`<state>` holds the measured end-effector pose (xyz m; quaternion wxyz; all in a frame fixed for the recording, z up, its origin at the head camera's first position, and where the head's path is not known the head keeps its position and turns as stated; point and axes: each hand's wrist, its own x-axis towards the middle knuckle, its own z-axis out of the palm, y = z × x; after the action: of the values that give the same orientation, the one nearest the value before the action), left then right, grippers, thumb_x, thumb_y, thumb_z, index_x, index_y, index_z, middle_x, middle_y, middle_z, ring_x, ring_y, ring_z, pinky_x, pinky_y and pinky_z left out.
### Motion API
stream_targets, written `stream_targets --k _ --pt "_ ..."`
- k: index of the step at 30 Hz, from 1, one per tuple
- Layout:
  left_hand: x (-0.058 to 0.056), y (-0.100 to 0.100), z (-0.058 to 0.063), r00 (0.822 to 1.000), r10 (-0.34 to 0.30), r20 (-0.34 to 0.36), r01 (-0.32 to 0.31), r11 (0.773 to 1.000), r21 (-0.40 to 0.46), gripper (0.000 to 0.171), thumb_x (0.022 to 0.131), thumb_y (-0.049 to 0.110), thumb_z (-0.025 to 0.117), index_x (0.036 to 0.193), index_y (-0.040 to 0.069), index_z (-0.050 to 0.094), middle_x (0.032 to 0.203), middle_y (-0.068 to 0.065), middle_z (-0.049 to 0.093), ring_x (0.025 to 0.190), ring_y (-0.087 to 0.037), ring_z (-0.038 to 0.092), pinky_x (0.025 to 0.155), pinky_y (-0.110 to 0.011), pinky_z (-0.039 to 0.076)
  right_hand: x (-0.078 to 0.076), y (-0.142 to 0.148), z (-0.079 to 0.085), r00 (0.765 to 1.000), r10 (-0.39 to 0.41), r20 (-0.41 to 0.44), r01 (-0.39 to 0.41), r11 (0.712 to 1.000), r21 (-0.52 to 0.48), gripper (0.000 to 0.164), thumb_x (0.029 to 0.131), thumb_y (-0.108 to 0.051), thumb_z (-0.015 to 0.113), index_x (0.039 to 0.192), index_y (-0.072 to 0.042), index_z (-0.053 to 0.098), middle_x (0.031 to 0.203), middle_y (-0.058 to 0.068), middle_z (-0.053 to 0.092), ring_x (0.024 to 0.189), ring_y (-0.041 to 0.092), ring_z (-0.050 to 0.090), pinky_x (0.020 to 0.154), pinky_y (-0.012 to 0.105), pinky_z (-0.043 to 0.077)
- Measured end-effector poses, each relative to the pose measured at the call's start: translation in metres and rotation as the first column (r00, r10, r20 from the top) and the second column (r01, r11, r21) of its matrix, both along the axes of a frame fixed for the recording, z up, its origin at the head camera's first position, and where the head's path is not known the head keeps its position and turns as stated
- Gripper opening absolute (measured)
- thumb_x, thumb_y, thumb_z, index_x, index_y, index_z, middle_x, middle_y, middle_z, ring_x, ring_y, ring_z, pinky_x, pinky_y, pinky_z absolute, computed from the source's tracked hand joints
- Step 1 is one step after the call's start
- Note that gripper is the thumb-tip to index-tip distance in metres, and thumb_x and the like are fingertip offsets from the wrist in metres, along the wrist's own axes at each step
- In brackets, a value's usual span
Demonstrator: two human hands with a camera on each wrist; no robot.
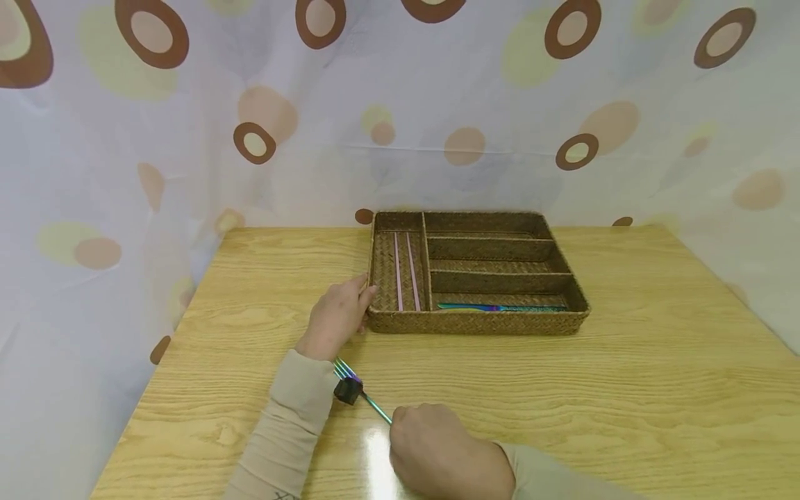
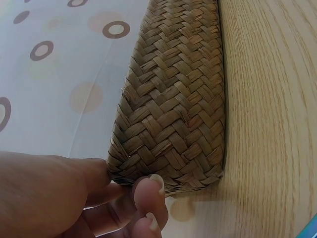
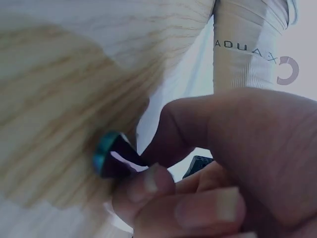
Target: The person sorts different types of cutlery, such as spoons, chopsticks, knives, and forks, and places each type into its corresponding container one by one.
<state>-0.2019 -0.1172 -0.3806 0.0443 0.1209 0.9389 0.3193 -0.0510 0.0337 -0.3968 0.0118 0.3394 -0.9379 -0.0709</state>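
Observation:
A brown woven tray with several compartments stands toward the back of the table. My left hand grips its front left corner, thumb at the rim and fingertips against the woven outer wall. Low over the table, my right hand holds a rainbow-coloured metal fork by its handle. The fork's tines point up and left, partly hidden by the left wrist. In the right wrist view the handle's end sticks out past the curled fingers.
Two pink chopsticks lie in the tray's left compartment. A rainbow-coloured knife lies in the front right one. A small black block sits at the left wrist, overlapping the fork. A patterned curtain hangs behind the wooden table.

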Motion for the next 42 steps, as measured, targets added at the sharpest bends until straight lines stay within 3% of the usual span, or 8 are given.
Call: stream_targets --k 5,8,13,26,30,35,42 --pt "0.0 -0.001 -0.002 1.0 -0.001 0.002 0.001 1.0 -0.002 0.048 0.1 0.032 0.039 0.139 0.004 0.034 0.058 -0.004 0.057 0.044 -0.013 0.052 0.04 -0.028 0.041 0.001 0.006 0.002 0.997 -0.039 0.065 0.031 0.993 0.11 0.025 0.076 -0.026 0.058 0.058 -0.016 0.044 0.055 -0.004 0.037 0.042 0.011 0.034 0.031 0.03 0.03" --pt "-0.001 0.0 -0.002 1.0 -0.001 -0.006 0.001 1.0 -0.005 0.047 0.1 0.031 0.039 0.138 0.003 0.035 0.058 -0.002 0.056 0.044 -0.013 0.053 0.04 -0.028 0.042 0.0 0.015 0.004 0.99 -0.061 0.128 0.045 0.991 0.127 0.021 0.076 -0.027 0.057 0.063 -0.016 0.044 0.055 -0.004 0.038 0.044 0.011 0.035 0.036 0.031 0.03" --pt "-0.001 0.0 -0.001 1.0 0.002 -0.013 -0.003 1.0 -0.011 0.048 0.1 0.034 0.038 0.138 0.005 0.036 0.058 -0.002 0.057 0.044 -0.012 0.053 0.042 -0.029 0.042 -0.003 0.032 0.009 0.975 -0.069 0.212 0.055 0.996 0.068 0.02 0.078 -0.023 0.053 0.063 -0.017 0.042 0.054 -0.004 0.037 0.045 0.01 0.034 0.039 0.03 0.029" --pt "-0.001 0.0 -0.001 1.0 0.003 -0.004 -0.003 1.0 -0.005 0.046 0.1 0.031 0.04 0.138 0.006 0.036 0.059 -0.003 0.057 0.044 -0.013 0.053 0.042 -0.03 0.043 -0.008 0.069 0.013 0.954 0.013 0.301 -0.004 1.0 -0.031 0.012 0.074 -0.024 0.058 0.068 -0.018 0.049 0.052 -0.008 0.038 0.045 0.008 0.032 0.039 0.028 0.027" --pt "-0.001 -0.001 -0.002 1.0 -0.002 -0.003 0.002 1.0 -0.003 0.046 0.1 0.031 0.04 0.139 0.006 0.036 0.059 -0.003 0.057 0.045 -0.014 0.054 0.042 -0.03 0.042 -0.01 0.084 0.016 0.936 0.054 0.348 -0.026 0.996 -0.085 0.01 0.076 -0.02 0.059 0.07 -0.018 0.051 0.052 -0.01 0.038 0.045 0.006 0.031 0.039 0.026 0.028" --pt "-0.001 -0.001 -0.002 1.0 -0.004 0.009 0.004 1.0 0.008 0.047 0.1 0.031 0.04 0.139 0.007 0.034 0.059 -0.004 0.057 0.047 -0.015 0.055 0.041 -0.031 0.042 -0.012 0.101 0.021 0.922 0.046 0.384 -0.001 0.993 -0.115 0.005 0.079 -0.019 0.061 0.079 -0.017 0.057 0.056 -0.011 0.041 0.048 0.004 0.033 0.042 0.025 0.031" --pt "-0.003 -0.001 -0.003 1.0 -0.002 0.028 0.002 1.0 0.011 0.047 0.1 0.033 0.039 0.14 0.008 0.033 0.06 -0.004 0.058 0.048 -0.016 0.055 0.042 -0.031 0.042 -0.018 0.122 0.031 0.859 0.067 0.508 0.054 0.974 -0.22 0.007 0.088 -0.008 0.058 0.088 -0.014 0.055 0.059 -0.012 0.044 0.048 0.001 0.037 0.043 0.02 0.036"
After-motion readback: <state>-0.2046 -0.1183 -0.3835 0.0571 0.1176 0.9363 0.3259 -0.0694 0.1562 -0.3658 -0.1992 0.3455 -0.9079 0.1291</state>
